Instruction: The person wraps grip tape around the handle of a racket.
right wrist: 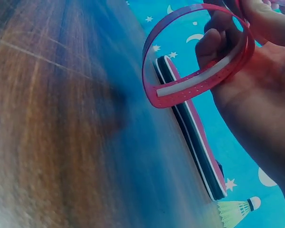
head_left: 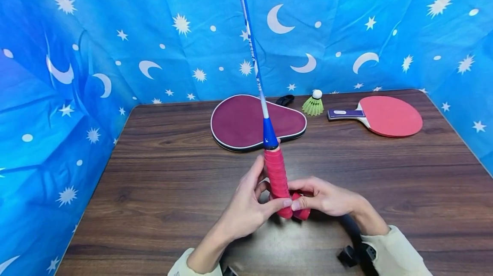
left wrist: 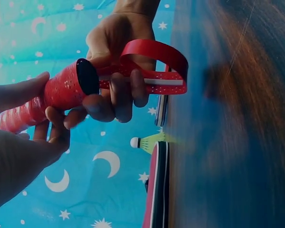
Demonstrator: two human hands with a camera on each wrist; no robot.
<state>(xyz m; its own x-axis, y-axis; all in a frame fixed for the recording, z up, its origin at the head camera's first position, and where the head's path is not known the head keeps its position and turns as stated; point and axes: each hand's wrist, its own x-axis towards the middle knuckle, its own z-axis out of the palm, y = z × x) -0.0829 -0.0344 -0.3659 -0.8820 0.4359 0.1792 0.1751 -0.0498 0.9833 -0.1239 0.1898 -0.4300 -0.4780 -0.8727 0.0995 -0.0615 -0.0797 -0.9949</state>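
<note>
A badminton racket with a blue shaft (head_left: 253,53) leans up and away over the table, its head out of view. Red perforated grip tape covers its handle (head_left: 275,169). My left hand (head_left: 244,203) holds this handle low down, thumb near the butt end and fingers round the far side. Beside the butt, my right hand (head_left: 333,197) pinches the loose tail of the grip tape (head_left: 303,214) between thumb and fingers. In the left wrist view the tail curls into a loop (left wrist: 156,47) past the handle's open black end. A white strip (right wrist: 190,84) runs along the tape's inner face.
Behind the racket lies a maroon paddle case (head_left: 239,117) with a black strap. A yellow-green shuttlecock (head_left: 313,105) stands cork up to its right, then a red table tennis paddle (head_left: 390,115). Blue star-and-moon cloth (head_left: 192,53) surrounds the wooden table (head_left: 154,173).
</note>
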